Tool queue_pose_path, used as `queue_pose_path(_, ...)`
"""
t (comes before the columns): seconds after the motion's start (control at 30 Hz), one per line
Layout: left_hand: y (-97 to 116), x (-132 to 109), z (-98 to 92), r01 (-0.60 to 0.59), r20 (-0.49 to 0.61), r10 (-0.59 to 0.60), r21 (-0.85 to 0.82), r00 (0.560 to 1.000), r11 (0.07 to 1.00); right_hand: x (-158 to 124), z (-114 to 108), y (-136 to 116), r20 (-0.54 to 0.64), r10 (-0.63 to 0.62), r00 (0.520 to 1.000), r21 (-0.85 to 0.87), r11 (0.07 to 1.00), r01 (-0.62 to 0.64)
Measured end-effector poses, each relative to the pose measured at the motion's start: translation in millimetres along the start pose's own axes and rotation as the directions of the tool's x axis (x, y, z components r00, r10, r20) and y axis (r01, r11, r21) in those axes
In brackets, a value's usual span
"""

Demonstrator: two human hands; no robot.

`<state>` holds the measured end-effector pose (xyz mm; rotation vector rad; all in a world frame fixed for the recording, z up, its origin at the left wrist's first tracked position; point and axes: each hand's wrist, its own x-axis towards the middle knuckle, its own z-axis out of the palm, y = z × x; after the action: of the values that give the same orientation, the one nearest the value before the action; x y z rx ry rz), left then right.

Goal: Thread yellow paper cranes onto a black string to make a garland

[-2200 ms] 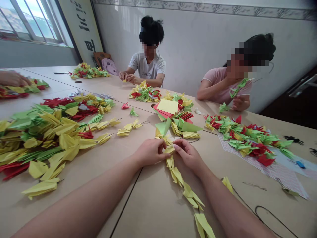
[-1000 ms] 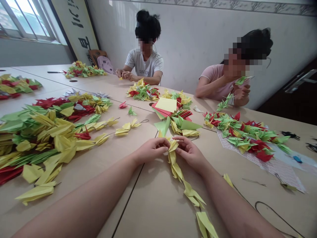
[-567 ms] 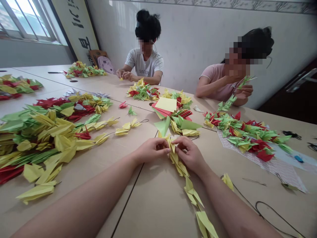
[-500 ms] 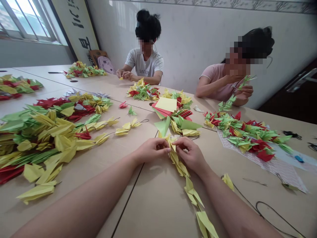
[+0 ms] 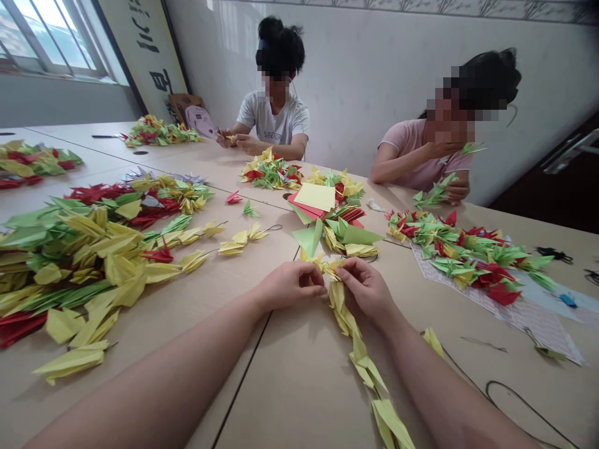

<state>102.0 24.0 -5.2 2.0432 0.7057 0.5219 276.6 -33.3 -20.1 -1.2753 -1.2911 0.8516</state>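
"Yellow paper string [image 5: 361,358]: where is it lying?"

"It is trailing along the bench [image 5: 290,374] from the right hand [image 5: 372,290], which is pinching a fold. The left hand [image 5: 294,284] is curling beside it; whether it is gripping, I cannot tell."

"Handling?"

"Presumably light, limp, easily creased. Pinching thick folds, not thin points, is probably protecting it best."

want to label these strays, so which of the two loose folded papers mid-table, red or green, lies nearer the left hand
The green folded paper: it sits closer to the left hand, while the red one lies farther back.
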Motion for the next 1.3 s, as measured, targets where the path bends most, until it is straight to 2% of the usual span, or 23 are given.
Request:
queue_pose_path(0.1,1,0,-0.1,-0.001,-0.013,0.001,0.004,1.000,1.000,-1,0,-1,-0.005,-0.033,0.999,-0.042,0.999,0.032)
queue_pose_path(0.33,6,-2,0.8,-0.022,-0.048,0.020,-0.051,0.999,0.998,-5,3,-12,0.013,-0.217,0.976,-0.357,0.911,0.207)
queue_pose_path(0.5,7,-1,5.1,-0.014,-0.045,0.012,-0.036,0.999,0.999,-6,3,-16,-0.011,-0.261,0.965,-0.425,0.875,0.232)
queue_pose_path(0.6,6,0,5.3,0.003,-0.080,-0.004,-0.016,0.997,1.000,-6,3,-15,-0.025,-0.264,0.964,-0.387,0.892,0.234)
queue_pose_path(0.73,4,1,5.0,0.002,-0.107,-0.003,-0.010,0.994,1.000,-5,4,-11,-0.084,-0.197,0.977,-0.219,0.960,0.174)
queue_pose_path(0.87,2,2,5.7,-0.005,-0.159,-0.007,-0.075,0.987,0.997,-5,5,-8,-0.111,-0.137,0.984,-0.087,0.988,0.128)
queue_pose_path(1.0,1,2,5.9,-0.044,-0.144,0.032,-0.080,0.989,0.996,-3,4,-8,-0.111,-0.115,0.987,-0.042,0.993,0.111)
queue_pose_path(1.17,2,1,6.0,-0.092,-0.174,0.096,0.028,0.980,0.995,-2,4,-7,-0.118,-0.175,0.978,-0.023,0.985,0.173)
queue_pose_path(1.3,3,1,6.9,-0.107,-0.162,0.120,0.086,0.979,0.991,-2,5,-7,-0.075,-0.162,0.984,-0.004,0.987,0.162)
